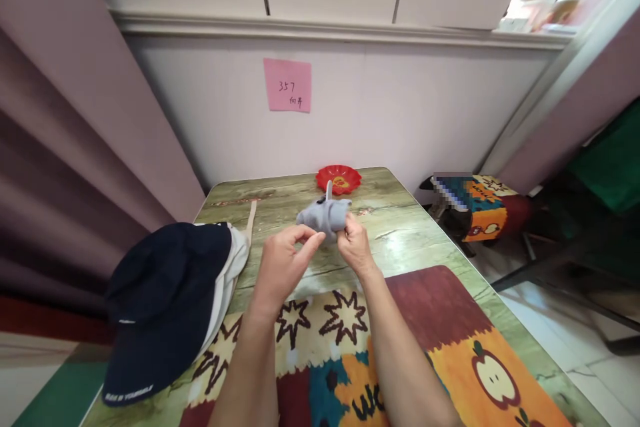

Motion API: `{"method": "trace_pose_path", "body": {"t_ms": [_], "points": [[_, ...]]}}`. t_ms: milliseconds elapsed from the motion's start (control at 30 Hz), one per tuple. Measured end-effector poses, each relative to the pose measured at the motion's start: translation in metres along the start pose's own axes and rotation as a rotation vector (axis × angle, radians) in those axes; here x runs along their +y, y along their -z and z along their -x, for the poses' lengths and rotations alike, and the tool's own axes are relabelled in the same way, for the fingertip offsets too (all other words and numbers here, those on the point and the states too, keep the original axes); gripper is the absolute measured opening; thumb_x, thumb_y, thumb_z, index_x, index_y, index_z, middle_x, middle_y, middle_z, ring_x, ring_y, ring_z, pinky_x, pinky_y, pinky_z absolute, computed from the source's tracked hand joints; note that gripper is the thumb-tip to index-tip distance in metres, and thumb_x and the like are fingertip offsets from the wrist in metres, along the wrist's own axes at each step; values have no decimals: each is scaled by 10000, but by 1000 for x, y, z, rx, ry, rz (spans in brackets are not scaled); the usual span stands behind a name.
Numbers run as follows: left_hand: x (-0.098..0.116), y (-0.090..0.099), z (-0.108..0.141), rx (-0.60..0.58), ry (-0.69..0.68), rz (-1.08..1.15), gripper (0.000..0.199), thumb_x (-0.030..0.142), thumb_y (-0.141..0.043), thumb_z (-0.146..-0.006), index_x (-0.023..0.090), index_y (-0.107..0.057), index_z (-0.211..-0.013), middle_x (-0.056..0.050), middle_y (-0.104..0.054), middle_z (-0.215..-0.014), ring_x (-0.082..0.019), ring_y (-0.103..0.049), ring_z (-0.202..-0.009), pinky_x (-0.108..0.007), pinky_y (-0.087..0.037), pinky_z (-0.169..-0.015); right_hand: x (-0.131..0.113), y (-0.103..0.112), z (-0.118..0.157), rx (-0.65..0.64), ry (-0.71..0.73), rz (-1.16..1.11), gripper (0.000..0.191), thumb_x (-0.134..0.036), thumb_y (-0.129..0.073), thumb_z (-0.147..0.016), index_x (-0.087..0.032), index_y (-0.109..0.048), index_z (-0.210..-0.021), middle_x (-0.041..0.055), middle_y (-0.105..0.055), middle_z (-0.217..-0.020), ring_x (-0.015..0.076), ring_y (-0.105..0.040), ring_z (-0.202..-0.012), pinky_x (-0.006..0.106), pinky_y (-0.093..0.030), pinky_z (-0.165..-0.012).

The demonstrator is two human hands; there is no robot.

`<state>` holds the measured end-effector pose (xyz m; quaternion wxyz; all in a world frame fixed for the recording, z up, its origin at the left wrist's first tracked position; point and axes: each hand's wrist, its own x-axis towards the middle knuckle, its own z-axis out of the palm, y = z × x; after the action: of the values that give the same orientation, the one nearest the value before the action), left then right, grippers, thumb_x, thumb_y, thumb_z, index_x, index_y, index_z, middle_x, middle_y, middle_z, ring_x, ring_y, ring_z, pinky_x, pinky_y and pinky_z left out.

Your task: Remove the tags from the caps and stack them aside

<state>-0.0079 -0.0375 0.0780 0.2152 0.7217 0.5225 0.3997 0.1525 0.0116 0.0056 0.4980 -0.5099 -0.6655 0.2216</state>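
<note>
A small grey cloth item [325,215] with a thin upright strip on top is held above the middle of the table. My right hand [356,245] is closed on its right end, the fingertips partly hidden by the cloth. At its lower left edge is my left hand [293,255], thumb and forefinger nearly meeting beside the fabric; whether they pinch any of it is too small to tell. Just behind the cloth sits a red scalloped dish [339,179] near the table's back edge.
Dark blue and white caps [165,300] lie at the table's left. A patterned mat [420,307] covers the near part of the table [415,233]. A pink note [288,85] is on the wall. Another patterned cloth [493,213] hangs beyond the right edge.
</note>
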Motion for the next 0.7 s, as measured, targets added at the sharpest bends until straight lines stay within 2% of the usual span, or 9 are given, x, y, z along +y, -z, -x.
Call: {"method": "trace_pose_path", "body": {"t_ms": [67,167,267,333,400,467,533,633,700], "points": [[-13,-1,-3,-22,54,-59,254,408,-581,-872,207,-697,-769,-9,-727,-765,-175,-655,-722,-271,-474,-688,14,2,2,-101,-26,122,336,-60,-382,-755,-195,-679,-838,80,-653,-1253,191,-588,-1174,280,-429,-1011],[-35,-6,-5,-96,127,-207,233,402,-583,-867,201,-700,-880,-42,-743,-877,-204,-672,-773,-303,-491,-723,27,12,6,-179,-241,320,341,-43,-387,-754,-197,-685,-811,76,-689,-1139,200,-622,-1067,290,-437,-947],[-60,-19,-6,-70,161,-394,341,332,-555,-884,144,-643,-1154,-146,-697,-1151,-276,-663,-1003,-382,-497,-873,27,22,5,-137,-397,459,355,-67,-392,-802,-206,-706,-891,76,-709,-1061,218,-635,-996,306,-429,-890],[-73,-29,-7,-28,143,-458,428,267,-511,-901,103,-560,-1294,-198,-624,-1288,-305,-595,-1179,-423,-458,-983,21,26,3,-21,-370,451,314,-133,-407,-868,-200,-697,-967,85,-704,-1102,220,-628,-1021,302,-420,-886],[-82,-37,-8,-15,94,-447,472,222,-456,-922,107,-495,-1378,-200,-552,-1398,-291,-510,-1304,-430,-411,-1059,10,28,1,4,-308,360,247,-267,-455,-923,-200,-686,-977,73,-718,-1059,207,-634,-981,283,-426,-850],[-86,-43,-8,-41,11,-418,496,202,-409,-943,158,-452,-1435,-158,-471,-1502,-260,-431,-1385,-441,-346,-1121,-1,29,0,-77,-248,276,236,-388,-529,-917,-215,-690,-917,38,-735,-965,185,-643,-882,262,-429,-784],[-89,-48,-6,-99,-68,-413,501,192,-370,-961,228,-444,-1455,-107,-425,-1553,-239,-366,-1435,-480,-251,-1172,-11,28,0,-178,-181,271,206,-409,-598,-886,-231,-697,-857,8,-740,-917,164,-637,-807,249,-415,-732],[-92,-54,-3,-233,-92,-412,499,172,-333,-972,294,-475,-1434,-73,-490,-1513,-236,-348,-1449,-553,-152,-1188,-20,23,4,-372,-98,327,135,-374,-666,-847,-248,-712,-837,-11,-745,-888,151,-641,-793,238,-401,-713],[-96,-57,-1,-315,-39,-425,482,172,-362,-965,296,-505,-1408,-88,-569,-1437,-255,-421,-1403,-586,-159,-1172,-20,17,7,-521,-107,384,141,-387,-717,-805,-257,-728,-858,-5,-749,-867,164,-656,-816,242,-403,-718]]}}
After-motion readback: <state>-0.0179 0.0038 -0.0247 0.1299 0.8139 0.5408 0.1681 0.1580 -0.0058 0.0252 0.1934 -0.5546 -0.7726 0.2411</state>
